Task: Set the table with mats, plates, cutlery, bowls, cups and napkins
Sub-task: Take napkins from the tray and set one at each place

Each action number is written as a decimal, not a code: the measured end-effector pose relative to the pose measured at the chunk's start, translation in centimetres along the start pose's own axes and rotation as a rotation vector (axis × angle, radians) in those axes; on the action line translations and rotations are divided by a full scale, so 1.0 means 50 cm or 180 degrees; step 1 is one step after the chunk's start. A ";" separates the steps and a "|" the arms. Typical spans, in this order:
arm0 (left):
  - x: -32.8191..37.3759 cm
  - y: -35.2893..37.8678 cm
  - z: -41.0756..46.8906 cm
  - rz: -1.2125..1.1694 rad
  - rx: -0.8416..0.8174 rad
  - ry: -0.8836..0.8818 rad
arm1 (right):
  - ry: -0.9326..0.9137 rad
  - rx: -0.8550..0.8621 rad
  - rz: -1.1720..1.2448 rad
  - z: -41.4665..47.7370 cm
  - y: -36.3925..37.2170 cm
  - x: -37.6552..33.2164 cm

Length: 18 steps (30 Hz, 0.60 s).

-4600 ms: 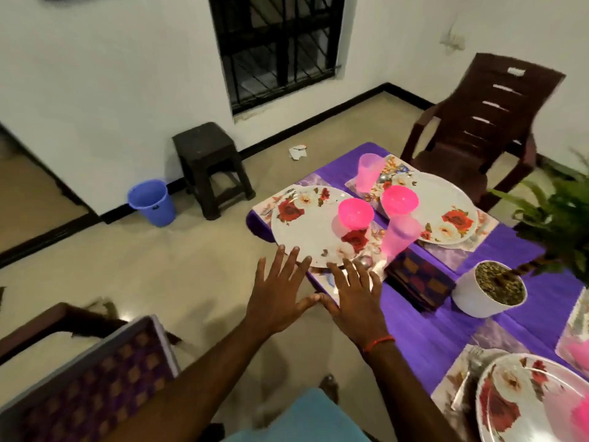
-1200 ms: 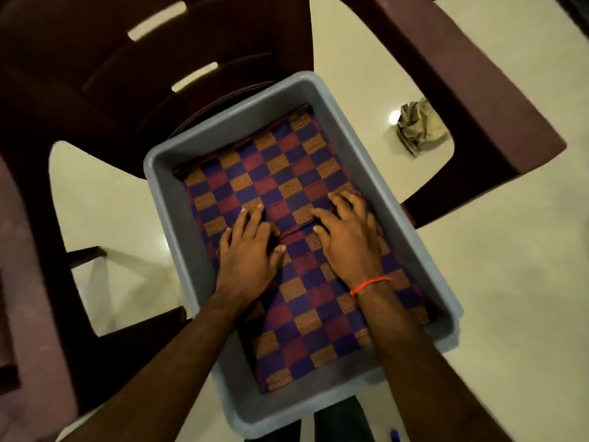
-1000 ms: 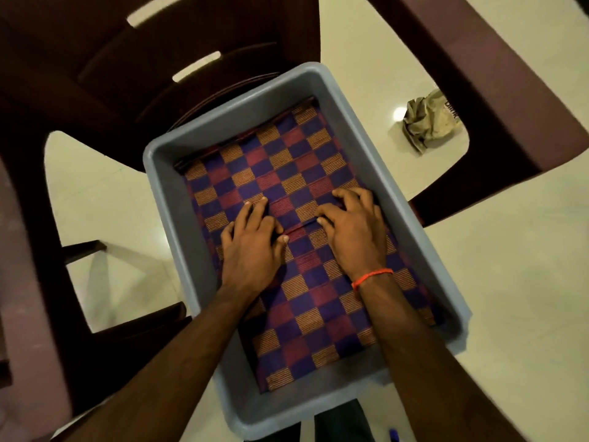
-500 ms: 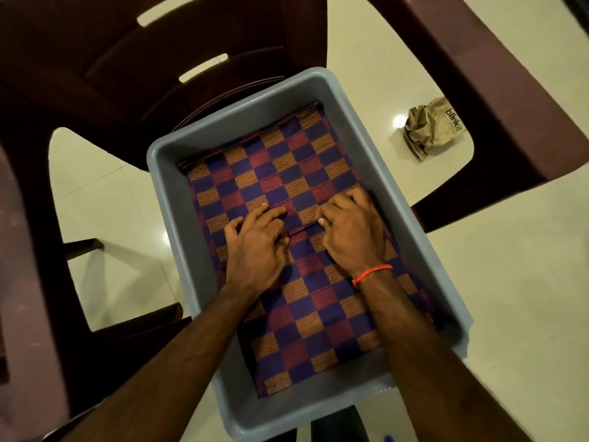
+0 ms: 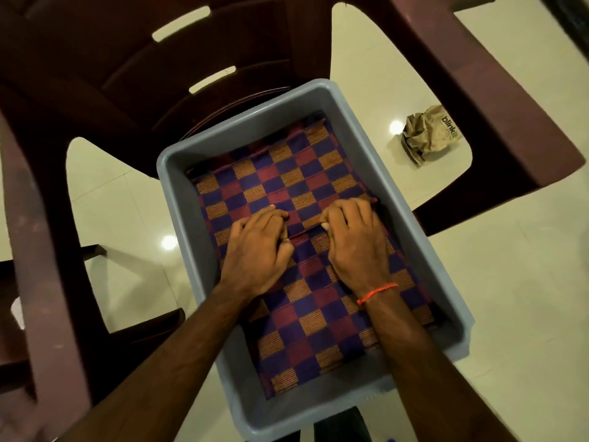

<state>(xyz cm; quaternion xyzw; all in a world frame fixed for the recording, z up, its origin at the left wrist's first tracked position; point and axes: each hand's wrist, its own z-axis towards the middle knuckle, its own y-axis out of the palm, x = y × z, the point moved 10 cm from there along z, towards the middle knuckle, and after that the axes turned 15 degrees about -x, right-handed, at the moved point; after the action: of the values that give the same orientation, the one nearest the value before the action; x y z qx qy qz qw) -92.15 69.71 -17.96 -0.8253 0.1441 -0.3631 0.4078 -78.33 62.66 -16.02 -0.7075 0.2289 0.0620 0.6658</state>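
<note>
**Both hands at the fold of the top cloth in the tub**

We found the person's left hand point(image 5: 258, 250) and right hand point(image 5: 353, 240) side by side in the middle of the frame. They were down inside a grey rectangular plastic tub point(image 5: 178, 218) that sat on the seat of a dark brown plastic chair point(image 5: 95, 74). The tub held a flat, folded stack of purple, maroon and orange checked woven cloth point(image 5: 287, 177); whether mats or napkins we could not tell. Each grip was clenched on the cloth, with the fingers of both hands curled over a folded edge that ran across the stack. An orange thread point(image 5: 377, 291) circled the right wrist. At the upper right, a crumpled brown paper bag point(image 5: 430, 132) lay on the cream tiled floor point(image 5: 510, 282).

We judged the step to be lifting one piece out for the worktop, which was out of view. The layers looked alike and lay tight together. The curled fingers might therefore catch two pieces instead of one. They might also catch only one ply of a fold, so that the piece opened and trailed on the way up. The tub's near end seemed to reach past the front of the seat, so a drag toward the body rather than a straight lift could slide or tip it to the floor.
</note>
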 end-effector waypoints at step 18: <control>0.114 -0.302 -0.027 -0.2252 -0.0797 0.0382 | 0.0914 0.0455 0.1226 -0.042 -0.244 -0.044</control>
<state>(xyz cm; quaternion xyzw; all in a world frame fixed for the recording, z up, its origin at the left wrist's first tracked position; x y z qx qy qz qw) -90.03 75.33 -2.93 -0.8447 -0.0830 -0.5087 0.1441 -75.79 61.25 -3.79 -0.6035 0.4555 0.0702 0.6507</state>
